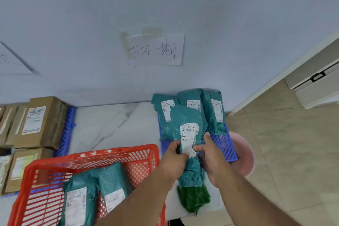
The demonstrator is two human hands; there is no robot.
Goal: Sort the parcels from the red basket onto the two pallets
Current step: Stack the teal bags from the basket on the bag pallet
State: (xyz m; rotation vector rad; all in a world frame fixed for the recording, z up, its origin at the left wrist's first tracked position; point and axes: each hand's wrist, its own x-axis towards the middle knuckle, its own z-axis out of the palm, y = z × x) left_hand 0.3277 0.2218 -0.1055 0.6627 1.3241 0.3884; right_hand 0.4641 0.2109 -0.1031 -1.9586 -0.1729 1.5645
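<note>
Head view, sorting in progress. Both hands hold one teal parcel [190, 134] in front of the right blue pallet [222, 146]: the left hand [173, 158] grips its left edge with curled fingers, and the right hand [212, 158] pinches the crumpled lower end of its white label [189, 134], thumb raised. The parcel hangs upright, its dark green tail near the table [113, 124] edge, overlapping three teal parcels [185, 108] already lying on that pallet under the handwritten wall sign [156, 49]. Brown cardboard parcels [34, 121] occupy the left blue pallet [68, 123], well apart. Two more teal parcels [95, 192] remain in the red basket [91, 156].

The step in hand appears to be reading or straightening the label before placement. The next move likely calls for choosing a pallet; if the right one, laying the parcel beside or atop its fellows, on the open lattice nearest the hands, then releasing both grips.
</note>
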